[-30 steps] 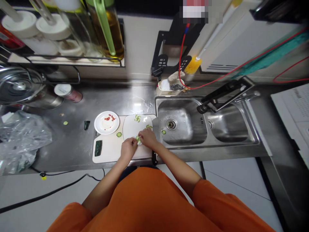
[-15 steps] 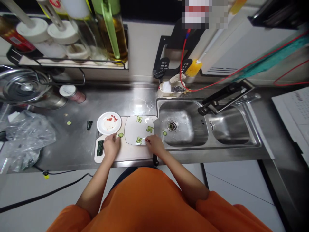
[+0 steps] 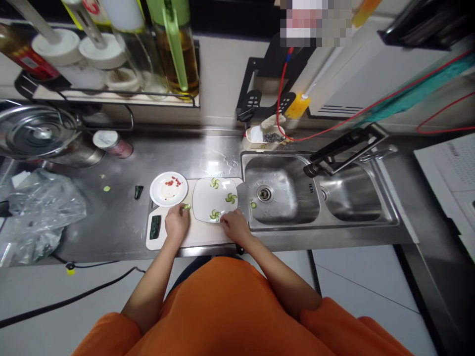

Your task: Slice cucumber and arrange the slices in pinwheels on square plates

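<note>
My left hand [image 3: 176,223] is over the cutting board [image 3: 200,237], its thumb and fingers closed on a cucumber slice [image 3: 187,206]. To the right of it a white square plate [image 3: 202,198] rests on the board, bearing three pinwheel shapes of cucumber pieces [image 3: 214,215]. My right hand [image 3: 236,226] is at the plate's lower right edge, fingertips pinched beside the nearest pinwheel; anything between them is too small to make out. A dark green cucumber piece [image 3: 155,227] lies on the board's left end. Beyond my left hand is a round white plate [image 3: 158,190] with small red pieces.
A knife blade [image 3: 243,195] lies partly under the square plate's right side, near the double sink [image 3: 282,207]. On the counter's left are a cucumber end [image 3: 138,192], a small slice [image 3: 107,189], a plastic bag [image 3: 44,207], a canister [image 3: 113,143] and a steel pot [image 3: 70,148].
My left hand has moved slightly right and closed on the cucumber slice, which now looks tilted. My right hand has shifted slightly left along the plate's edge.
</note>
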`<control>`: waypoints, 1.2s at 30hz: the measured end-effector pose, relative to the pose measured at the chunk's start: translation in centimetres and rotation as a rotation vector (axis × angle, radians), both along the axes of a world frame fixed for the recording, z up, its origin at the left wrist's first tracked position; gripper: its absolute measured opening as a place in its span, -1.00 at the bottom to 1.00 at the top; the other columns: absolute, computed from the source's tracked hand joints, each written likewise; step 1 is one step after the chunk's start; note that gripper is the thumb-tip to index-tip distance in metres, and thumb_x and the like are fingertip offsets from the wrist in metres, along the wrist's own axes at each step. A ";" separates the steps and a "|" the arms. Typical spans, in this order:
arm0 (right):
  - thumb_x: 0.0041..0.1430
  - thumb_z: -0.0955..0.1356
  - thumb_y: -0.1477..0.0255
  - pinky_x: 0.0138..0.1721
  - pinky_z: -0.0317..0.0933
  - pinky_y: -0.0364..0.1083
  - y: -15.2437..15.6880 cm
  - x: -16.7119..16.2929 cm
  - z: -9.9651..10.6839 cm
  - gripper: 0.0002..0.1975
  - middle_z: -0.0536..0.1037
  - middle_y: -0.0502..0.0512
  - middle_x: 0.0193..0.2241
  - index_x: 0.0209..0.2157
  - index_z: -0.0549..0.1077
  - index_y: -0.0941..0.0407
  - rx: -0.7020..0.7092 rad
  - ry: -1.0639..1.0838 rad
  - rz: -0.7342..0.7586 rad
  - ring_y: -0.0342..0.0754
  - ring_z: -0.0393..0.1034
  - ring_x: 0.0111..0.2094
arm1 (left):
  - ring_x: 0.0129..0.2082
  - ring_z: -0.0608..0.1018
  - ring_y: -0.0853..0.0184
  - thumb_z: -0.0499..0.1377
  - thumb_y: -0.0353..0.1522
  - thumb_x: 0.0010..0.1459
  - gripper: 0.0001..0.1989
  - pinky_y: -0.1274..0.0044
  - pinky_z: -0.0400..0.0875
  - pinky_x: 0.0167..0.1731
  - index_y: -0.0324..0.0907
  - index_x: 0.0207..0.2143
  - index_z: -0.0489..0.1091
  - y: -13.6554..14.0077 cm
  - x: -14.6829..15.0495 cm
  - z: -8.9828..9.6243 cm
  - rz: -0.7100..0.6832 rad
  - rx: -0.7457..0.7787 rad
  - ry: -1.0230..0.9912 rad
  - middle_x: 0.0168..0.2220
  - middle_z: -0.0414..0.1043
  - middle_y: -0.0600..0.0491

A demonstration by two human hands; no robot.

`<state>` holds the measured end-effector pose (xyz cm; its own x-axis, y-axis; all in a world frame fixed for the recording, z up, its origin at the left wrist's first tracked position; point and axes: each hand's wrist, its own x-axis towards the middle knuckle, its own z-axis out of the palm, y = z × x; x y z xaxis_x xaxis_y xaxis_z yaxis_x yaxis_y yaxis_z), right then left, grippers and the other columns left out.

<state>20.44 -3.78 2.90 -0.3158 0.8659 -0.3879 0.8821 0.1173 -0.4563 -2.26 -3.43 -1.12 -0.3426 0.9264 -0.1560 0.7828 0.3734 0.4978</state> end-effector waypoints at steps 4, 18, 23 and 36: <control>0.16 0.27 0.51 -0.18 0.01 -0.09 0.0 -0.1 0.1 -0.81 0.49 0.08 -0.32 -0.26 0.50 0.09 0.005 -0.001 0.005 0.00 0.20 -0.16 | -0.20 0.49 0.18 0.06 -0.26 0.17 -0.70 0.42 0.29 -0.19 -0.16 -0.13 0.46 0.1 0.2 0.6 -0.008 -0.045 0.050 -0.19 0.50 -0.08; 0.15 0.28 0.52 -0.18 -0.01 -0.09 0.0 -0.5 0.0 -0.82 0.50 0.08 -0.32 -0.28 0.51 0.09 0.037 0.022 0.033 -0.01 0.20 -0.18 | -0.18 0.50 0.16 0.08 -0.25 0.14 -0.70 0.42 0.30 -0.18 -0.16 -0.13 0.47 0.3 0.4 0.9 0.056 -0.080 0.035 -0.17 0.51 -0.09; 0.15 0.28 0.53 -0.17 -0.01 -0.09 0.0 -0.7 0.0 -0.81 0.50 0.08 -0.31 -0.26 0.50 0.09 0.035 0.021 0.045 0.00 0.20 -0.16 | -0.19 0.51 0.16 0.08 -0.25 0.13 -0.70 0.41 0.30 -0.17 -0.17 -0.16 0.49 0.4 0.3 0.7 0.065 -0.095 0.010 -0.19 0.51 -0.09; 0.17 0.25 0.50 -0.25 0.02 -0.08 1.6 -2.4 1.3 -0.79 0.50 0.09 -0.27 -0.25 0.50 0.05 0.037 0.009 0.066 0.03 0.19 -0.13 | -0.24 0.51 0.19 0.12 -0.26 0.05 -0.78 0.45 0.30 -0.21 -0.16 -0.31 0.47 0.9 0.2 0.5 0.117 -0.153 -0.080 -0.27 0.53 -0.03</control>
